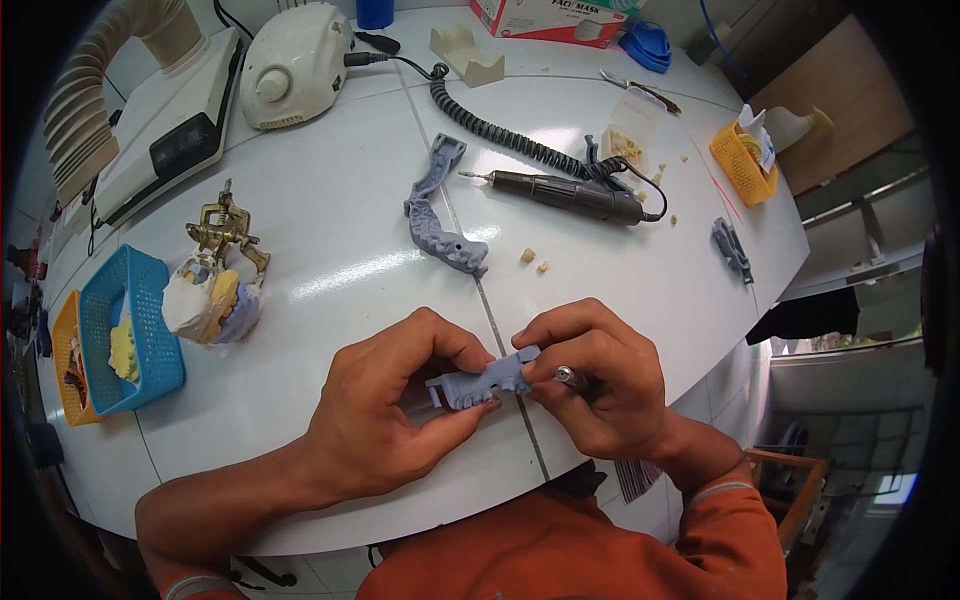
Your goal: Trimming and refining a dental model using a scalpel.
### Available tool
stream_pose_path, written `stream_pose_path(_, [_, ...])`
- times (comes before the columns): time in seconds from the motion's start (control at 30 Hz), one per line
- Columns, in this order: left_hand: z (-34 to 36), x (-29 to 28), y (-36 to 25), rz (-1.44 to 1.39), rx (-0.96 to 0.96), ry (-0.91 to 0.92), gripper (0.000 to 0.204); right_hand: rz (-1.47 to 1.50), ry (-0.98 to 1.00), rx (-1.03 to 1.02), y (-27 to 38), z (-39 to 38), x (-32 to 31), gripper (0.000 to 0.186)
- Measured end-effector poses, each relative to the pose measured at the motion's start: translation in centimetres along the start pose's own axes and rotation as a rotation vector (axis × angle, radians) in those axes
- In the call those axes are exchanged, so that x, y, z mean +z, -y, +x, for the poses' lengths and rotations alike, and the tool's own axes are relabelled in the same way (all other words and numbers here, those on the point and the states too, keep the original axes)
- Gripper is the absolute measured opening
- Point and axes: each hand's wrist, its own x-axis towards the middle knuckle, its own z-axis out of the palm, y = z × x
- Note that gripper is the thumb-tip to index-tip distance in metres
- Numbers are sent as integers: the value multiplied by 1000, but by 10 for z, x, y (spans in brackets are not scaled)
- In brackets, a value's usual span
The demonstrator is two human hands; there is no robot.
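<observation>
Kit round my bench [330,190]
On my L: articulator [228,225] w/ mounted cast [190,308], nr blue basket [160,335] w/ yellow model [123,352]. Far side: ctrl box [300,65] w/ coiled cord [505,133], red/white carton [545,25]. Far R, I've got an orange basket [735,162].

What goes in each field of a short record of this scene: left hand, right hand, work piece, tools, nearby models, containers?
Left hand: grips the left end of the grey-blue model piece
Right hand: at that piece's right end, also holding a metal-ended tool
Work piece: held above the white table, between both hands
Tools: black corded handpiece, lying on the table
Nearby models: curved grey-blue arch; brass articulator with casts
Containers: blue basket, left; yellow basket, far right
</observation>
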Motion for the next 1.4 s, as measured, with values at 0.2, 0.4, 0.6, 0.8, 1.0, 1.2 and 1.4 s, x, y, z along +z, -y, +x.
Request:
stream_pose_path(0.2, [1, 2, 2, 1, 88, -107, 30, -5, 19, 14, 1, 0, -1, 29])
stream_pose_path(0.4, [1, -2, -2, 32, 34, -28, 33, 33, 28, -21, -2, 1, -1, 36])
stream_pose_path(0.6, [1, 0, -7, -11, 2, -68, 26, 53, -31, -16, -5, -2, 3, 40])
stream_pose_path(0.8, [1, 0, -5, -40, -9, -61, 25, 70, 1, 57, -2, -4, 1, 41])
stream_pose_path(1.0, [1, 0, -5, -66, -9, -70, 26, 71, 10, 55, -1, -2, 0, 42])
stream_pose_path(1.2, [3, -3, -8, -51, -4, -13, 22, 61, -4, 20, -5, -4, 0, 45])
stream_pose_path(1.4, [-1, -4, 2, -167, -71, -90, 18, 284, -119, 240, 0, 0, -9, 27])
